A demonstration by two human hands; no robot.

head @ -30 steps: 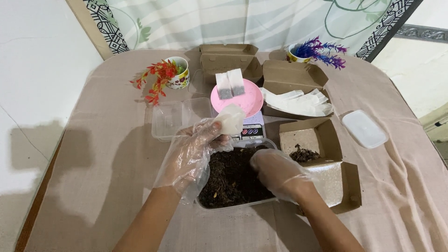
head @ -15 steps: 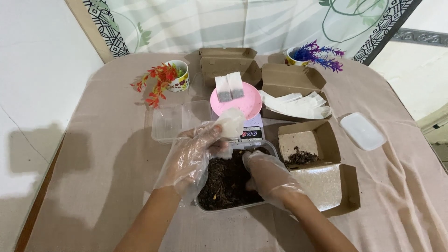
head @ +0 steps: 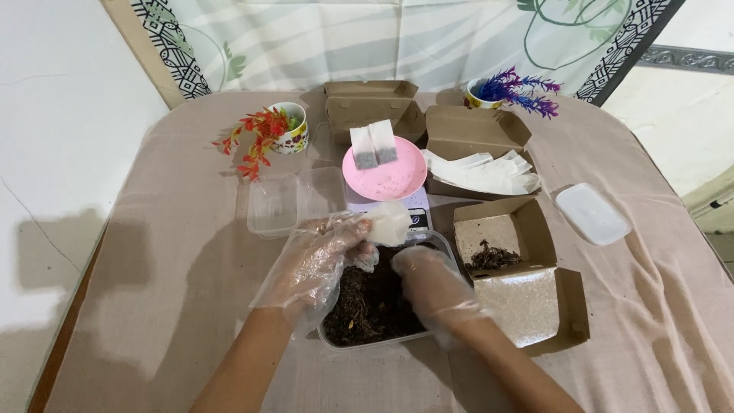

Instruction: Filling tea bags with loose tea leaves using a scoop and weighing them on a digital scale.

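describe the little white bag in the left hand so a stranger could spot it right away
Start at the clear tub of dark loose tea at the table's near edge. Just above its far rim, the gloved left hand pinches a small white paper pouch. Unlike the two pouches on the pink dish, it is held in the air.

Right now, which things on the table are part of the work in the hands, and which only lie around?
In use: left hand, small white bag, right hand, tub of dark loose leaves.

Lying about: red plant cup, purple plant cup, white lid, empty clear tub.
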